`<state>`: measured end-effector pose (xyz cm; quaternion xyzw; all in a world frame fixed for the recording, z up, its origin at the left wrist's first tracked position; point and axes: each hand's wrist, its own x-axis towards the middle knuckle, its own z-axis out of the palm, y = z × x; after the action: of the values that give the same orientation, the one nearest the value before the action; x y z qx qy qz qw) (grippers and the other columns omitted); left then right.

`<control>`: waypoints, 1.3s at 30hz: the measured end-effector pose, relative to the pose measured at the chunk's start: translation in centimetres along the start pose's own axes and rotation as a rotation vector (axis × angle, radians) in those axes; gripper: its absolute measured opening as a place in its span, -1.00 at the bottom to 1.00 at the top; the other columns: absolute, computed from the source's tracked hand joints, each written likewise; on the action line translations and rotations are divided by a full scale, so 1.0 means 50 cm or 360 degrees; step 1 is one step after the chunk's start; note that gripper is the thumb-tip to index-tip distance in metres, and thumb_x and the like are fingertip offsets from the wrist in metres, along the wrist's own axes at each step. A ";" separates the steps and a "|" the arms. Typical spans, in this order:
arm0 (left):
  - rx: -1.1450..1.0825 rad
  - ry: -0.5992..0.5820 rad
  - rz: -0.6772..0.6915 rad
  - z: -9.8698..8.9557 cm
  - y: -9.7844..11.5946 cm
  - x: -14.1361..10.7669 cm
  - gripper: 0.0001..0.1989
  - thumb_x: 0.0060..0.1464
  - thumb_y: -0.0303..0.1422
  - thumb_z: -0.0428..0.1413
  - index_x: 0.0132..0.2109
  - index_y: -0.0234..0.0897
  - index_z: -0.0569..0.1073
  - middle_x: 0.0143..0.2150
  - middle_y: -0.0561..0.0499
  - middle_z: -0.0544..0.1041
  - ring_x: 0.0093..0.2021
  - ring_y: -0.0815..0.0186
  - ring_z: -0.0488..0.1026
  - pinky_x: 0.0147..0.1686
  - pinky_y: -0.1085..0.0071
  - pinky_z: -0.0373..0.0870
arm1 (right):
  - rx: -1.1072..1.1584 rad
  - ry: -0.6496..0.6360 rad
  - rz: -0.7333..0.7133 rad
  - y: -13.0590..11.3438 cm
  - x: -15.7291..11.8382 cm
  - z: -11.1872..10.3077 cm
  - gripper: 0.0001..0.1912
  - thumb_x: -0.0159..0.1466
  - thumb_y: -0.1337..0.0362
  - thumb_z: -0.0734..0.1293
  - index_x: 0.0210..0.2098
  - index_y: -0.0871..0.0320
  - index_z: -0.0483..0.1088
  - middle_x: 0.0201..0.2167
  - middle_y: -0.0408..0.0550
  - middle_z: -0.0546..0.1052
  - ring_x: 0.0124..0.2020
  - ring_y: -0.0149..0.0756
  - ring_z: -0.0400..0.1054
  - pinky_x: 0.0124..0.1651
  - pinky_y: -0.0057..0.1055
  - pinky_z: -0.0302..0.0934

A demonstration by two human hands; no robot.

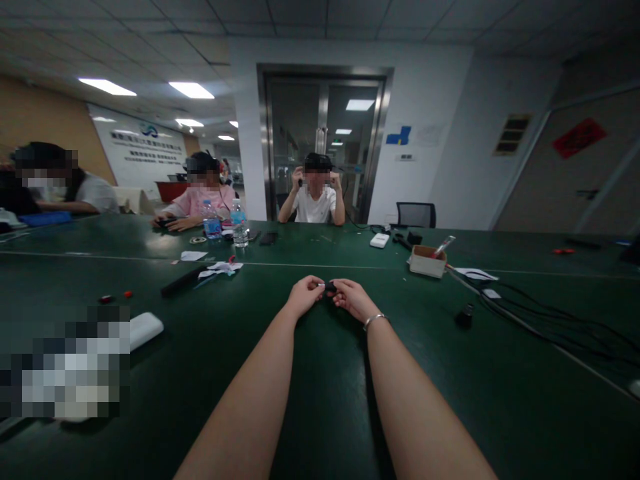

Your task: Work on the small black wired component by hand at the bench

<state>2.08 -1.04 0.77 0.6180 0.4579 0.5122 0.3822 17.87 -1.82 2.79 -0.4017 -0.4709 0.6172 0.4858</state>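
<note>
Both my arms reach forward over the dark green table [320, 400], and the hands almost meet near its middle. Between the fingertips is a small black object [330, 287], too small and dim to name. My right hand [354, 301], with a silver bangle [376, 321] at the wrist, pinches it from the right side. My left hand [305, 297] is closed in a pinch facing it. A tiny white bit shows at the left fingertips; whether it belongs to the black object, I cannot tell.
A small cardboard box [427, 262], black cables [545, 310] and a black item [465, 317] lie to the right. Leftward are papers [220, 269], water bottles [240, 227] and a white device [146, 331]. Across the table sits a person [316, 200]; others sit further left.
</note>
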 end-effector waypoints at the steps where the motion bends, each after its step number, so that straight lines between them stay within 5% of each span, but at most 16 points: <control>1: -0.0022 -0.0005 -0.0003 0.000 0.000 0.000 -0.82 -0.01 -0.35 0.17 -0.23 -0.34 0.45 -0.51 0.06 0.44 -0.53 0.45 0.38 -0.46 0.51 0.32 | 0.0002 0.0004 0.0000 0.000 0.000 0.000 -0.88 0.29 0.40 0.23 -0.20 0.29 0.36 -0.61 -0.06 0.48 -0.68 -0.50 0.30 -0.63 -0.62 0.21; 18: -0.0003 0.0021 -0.0025 -0.002 -0.005 0.005 -0.78 -0.01 -0.23 0.16 -0.26 -0.30 0.43 -0.53 0.10 0.42 -0.55 0.45 0.36 -0.49 0.51 0.31 | -0.0002 0.0026 0.0017 0.002 0.003 -0.001 -0.90 0.26 0.38 0.29 -0.24 0.28 0.37 -0.62 -0.06 0.48 -0.68 -0.51 0.30 -0.63 -0.63 0.21; 33: 0.0002 0.0056 0.0020 -0.004 -0.009 0.006 -0.76 -0.08 -0.31 0.22 -0.22 -0.29 0.46 -0.48 0.07 0.46 -0.52 0.44 0.38 -0.44 0.49 0.34 | 0.0028 0.0018 -0.0004 -0.001 -0.002 0.002 -0.90 0.24 0.36 0.31 -0.24 0.27 0.37 -0.62 -0.07 0.48 -0.68 -0.51 0.30 -0.63 -0.62 0.22; 39: -0.0175 -0.0008 -0.0116 -0.003 0.010 0.002 -0.87 -0.03 -0.44 0.16 -0.26 -0.35 0.46 -0.50 0.05 0.46 -0.50 0.45 0.41 -0.45 0.52 0.33 | 0.0014 0.0039 0.0010 -0.002 0.000 0.002 -0.90 0.28 0.40 0.25 -0.22 0.28 0.35 -0.63 -0.07 0.47 -0.69 -0.51 0.30 -0.63 -0.62 0.22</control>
<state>2.03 -1.09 1.31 0.5801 0.4503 0.5209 0.4351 17.82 -1.84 2.92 -0.4086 -0.4609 0.6158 0.4913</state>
